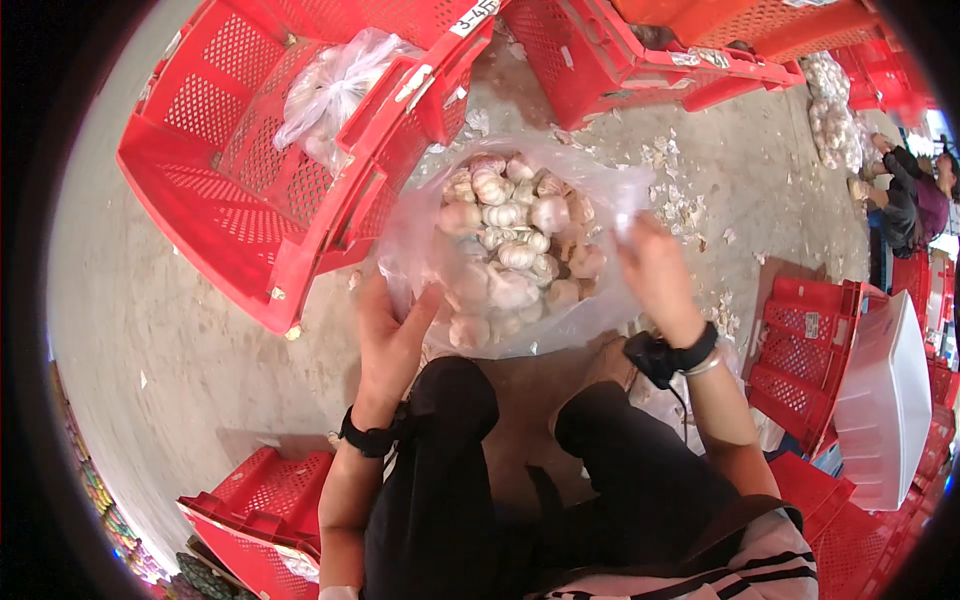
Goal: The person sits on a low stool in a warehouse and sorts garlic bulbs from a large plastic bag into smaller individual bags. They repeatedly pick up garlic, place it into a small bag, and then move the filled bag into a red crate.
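A clear plastic bag (pixel 400 262) stands with its mouth open in front of my knees, filled with garlic bulbs (pixel 508 215), whitish with some pinkish-brown ones. My left hand (pixel 388 335) grips the bag's near left side, its thumb over the rim and the other fingers partly hidden outside. At the right rim, my right hand (pixel 655 265) is closed on the plastic; motion blurs its fingers. Both wrists carry black bands, and a small black device sits at the right one.
A red crate (pixel 215 140) at the upper left holds a tied plastic bag (pixel 340 90). More red crates (pixel 640 75) stand ahead, and another (pixel 805 345) is at right beside a white bin (pixel 885 400). Garlic skins litter the concrete floor. A person (pixel 905 190) sits far right.
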`<state>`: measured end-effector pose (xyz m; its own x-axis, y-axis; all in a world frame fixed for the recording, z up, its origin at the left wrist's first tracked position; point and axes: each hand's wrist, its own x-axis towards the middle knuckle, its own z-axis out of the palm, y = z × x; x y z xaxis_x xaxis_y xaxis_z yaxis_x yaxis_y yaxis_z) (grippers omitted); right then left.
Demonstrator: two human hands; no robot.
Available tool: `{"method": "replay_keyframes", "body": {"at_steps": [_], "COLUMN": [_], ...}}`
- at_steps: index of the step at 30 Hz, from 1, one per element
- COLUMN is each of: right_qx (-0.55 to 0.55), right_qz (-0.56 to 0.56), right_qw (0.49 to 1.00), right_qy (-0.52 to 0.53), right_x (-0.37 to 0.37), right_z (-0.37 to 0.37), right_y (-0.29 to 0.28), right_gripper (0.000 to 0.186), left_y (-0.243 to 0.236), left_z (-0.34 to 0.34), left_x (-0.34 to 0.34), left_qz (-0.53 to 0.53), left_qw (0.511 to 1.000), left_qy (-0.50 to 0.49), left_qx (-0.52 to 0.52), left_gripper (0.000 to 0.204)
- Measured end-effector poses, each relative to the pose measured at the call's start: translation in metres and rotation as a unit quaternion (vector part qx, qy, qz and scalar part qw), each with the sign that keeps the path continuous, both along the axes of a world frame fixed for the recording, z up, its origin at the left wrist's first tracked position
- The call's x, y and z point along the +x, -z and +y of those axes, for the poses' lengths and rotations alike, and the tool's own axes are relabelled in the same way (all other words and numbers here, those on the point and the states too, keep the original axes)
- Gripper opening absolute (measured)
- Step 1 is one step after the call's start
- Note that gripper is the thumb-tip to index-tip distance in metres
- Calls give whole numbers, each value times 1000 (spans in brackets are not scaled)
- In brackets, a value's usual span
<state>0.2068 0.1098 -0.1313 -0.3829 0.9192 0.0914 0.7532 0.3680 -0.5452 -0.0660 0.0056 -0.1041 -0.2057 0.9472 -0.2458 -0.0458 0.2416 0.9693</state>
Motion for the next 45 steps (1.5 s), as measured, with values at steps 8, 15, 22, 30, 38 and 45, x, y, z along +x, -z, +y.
{"method": "replay_keyframes", "body": {"at_steps": [8,15,22,30,38,45], "right_qx": [-143,-138,-88,-197,-209,-318], "right_qz": [-167,-170,34,-191,-197,-250], "right_qw": [942,963,969,911,915,913], "right_qy": [-254,-155,-228,-309,-284,-44], "right_x": [-59,45,-48,-89,-74,50], "right_z": [-12,-9,-31,-14,-27,-22], "right_y": [95,103,107,98,92,104], "right_gripper": [32,32,27,27,28,39], "left_y": [0,-3,-3,-8,-12,-15], "left_z": [9,5,9,8,7,4], "left_x": [11,1,15,14,18,10], "left_qz": [-11,-14,-16,-37,-16,-36], "left_qw": [1000,999,999,999,1000,998], "left_qy": [-8,-27,13,12,19,18], "left_qx": [11,41,32,21,5,-39], "left_gripper": [32,34,35,35,35,39]}}
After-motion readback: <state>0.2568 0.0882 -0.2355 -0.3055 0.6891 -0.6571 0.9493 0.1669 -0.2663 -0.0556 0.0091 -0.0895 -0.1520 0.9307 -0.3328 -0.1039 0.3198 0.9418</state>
